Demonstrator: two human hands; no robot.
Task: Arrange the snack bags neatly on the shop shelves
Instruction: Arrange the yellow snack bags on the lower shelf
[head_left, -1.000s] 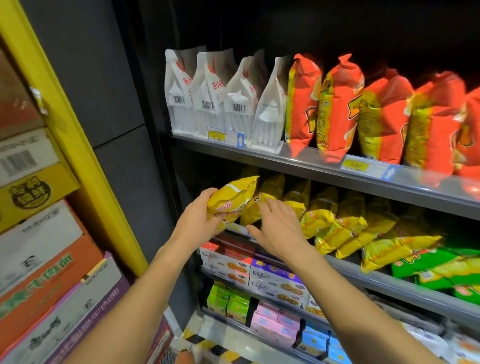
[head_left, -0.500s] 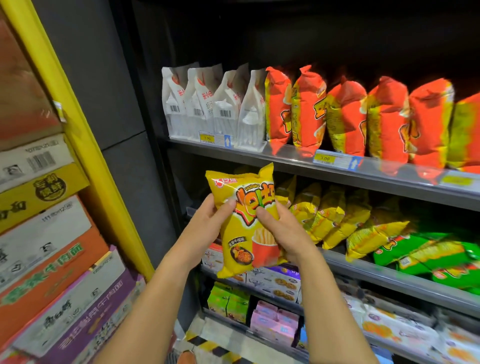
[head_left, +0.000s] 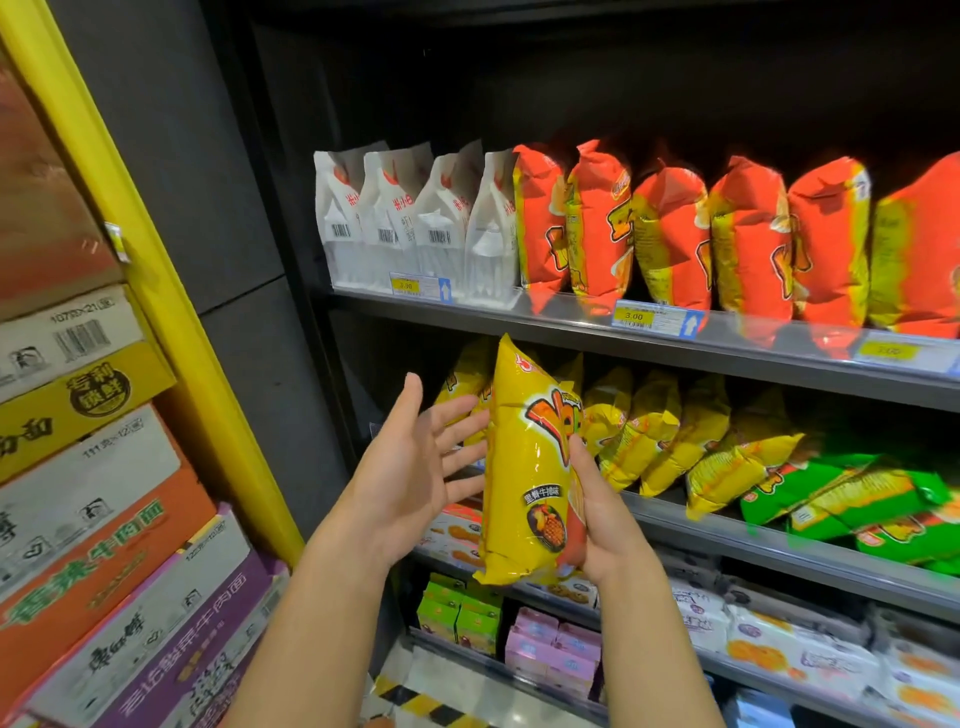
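Observation:
A yellow snack bag (head_left: 524, 467) stands upright in front of the second shelf (head_left: 779, 551), turned edge-on toward me. My right hand (head_left: 597, 519) grips its lower right side. My left hand (head_left: 415, 467) is open with fingers spread, its fingertips at the bag's left edge. Behind the bag, a row of matching yellow bags (head_left: 654, 426) leans to the right on that shelf, followed by green bags (head_left: 852, 499). The upper shelf (head_left: 571, 332) carries white bags (head_left: 415, 218) and orange bags (head_left: 675, 234) standing upright.
Stacked cardboard cartons (head_left: 78, 467) fill the left behind a yellow post (head_left: 171, 291). Lower shelves hold biscuit boxes (head_left: 452, 535), small green and pink cartons (head_left: 519, 634) and white packets (head_left: 779, 639). Price tags (head_left: 654, 317) sit on the shelf edges.
The bag has turned from facing me to edge-on. My left hand has let go and opened flat beside it, while my right hand has kept its hold. The view has tilted up slightly.

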